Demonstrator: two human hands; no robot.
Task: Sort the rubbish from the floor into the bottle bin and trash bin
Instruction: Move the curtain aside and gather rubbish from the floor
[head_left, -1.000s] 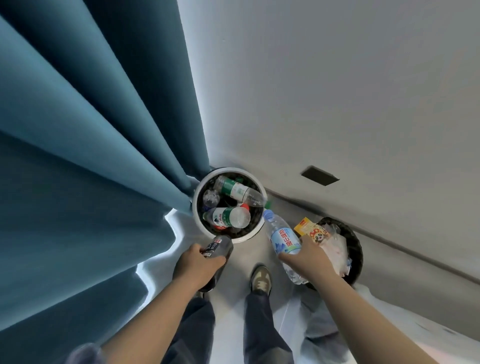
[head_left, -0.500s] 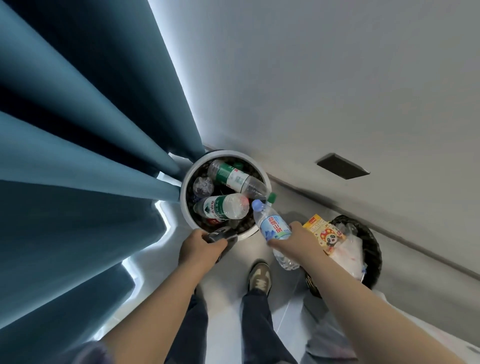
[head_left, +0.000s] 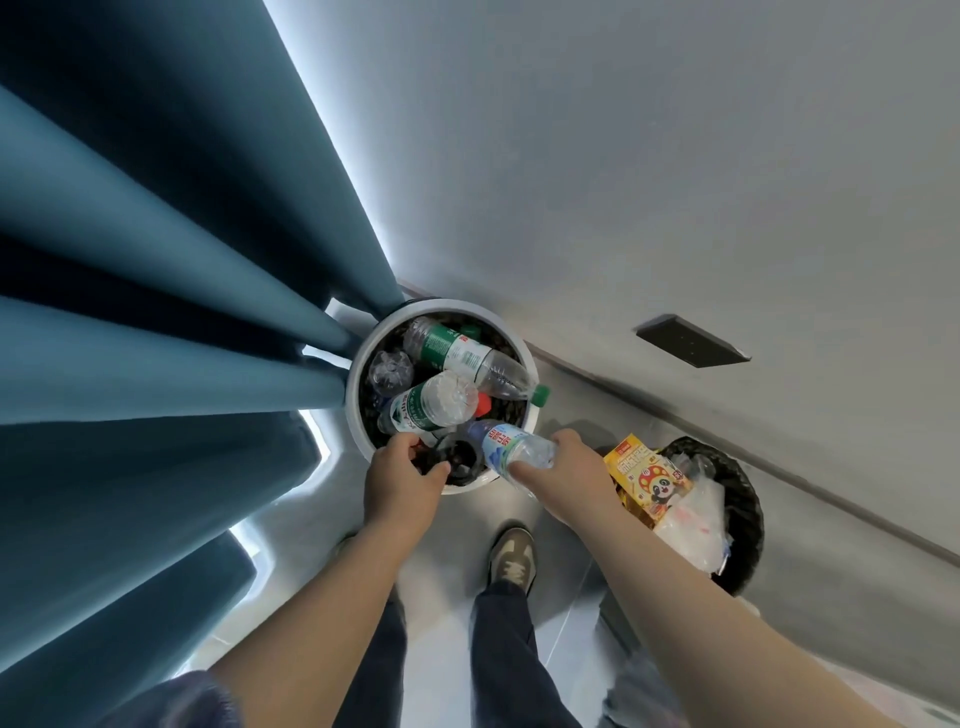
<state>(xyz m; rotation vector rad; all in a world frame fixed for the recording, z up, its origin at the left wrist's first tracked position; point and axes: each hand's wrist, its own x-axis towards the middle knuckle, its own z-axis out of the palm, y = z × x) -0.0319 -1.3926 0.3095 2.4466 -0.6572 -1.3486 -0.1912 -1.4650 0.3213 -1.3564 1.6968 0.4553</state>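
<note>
Gripping a dark bottle (head_left: 457, 463) in our left hand (head_left: 400, 488) and a blue-labelled water bottle (head_left: 506, 449) in our right hand (head_left: 566, 473), we hold both over the near rim of the white bottle bin (head_left: 354, 400), already loaded with clear bottles (head_left: 452, 353). The black trash bin (head_left: 748, 499) beside it holds a yellow snack box (head_left: 641, 475). A second ago both bottles hung short of that rim, so we judge these two need only releasing.

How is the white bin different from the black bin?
The white bin has a smooth rim; the black bin looks meshed. The white bin holds plastic bottles; the black bin holds a yellow packet and clear plastic. Both are round, beside the wall.
</note>
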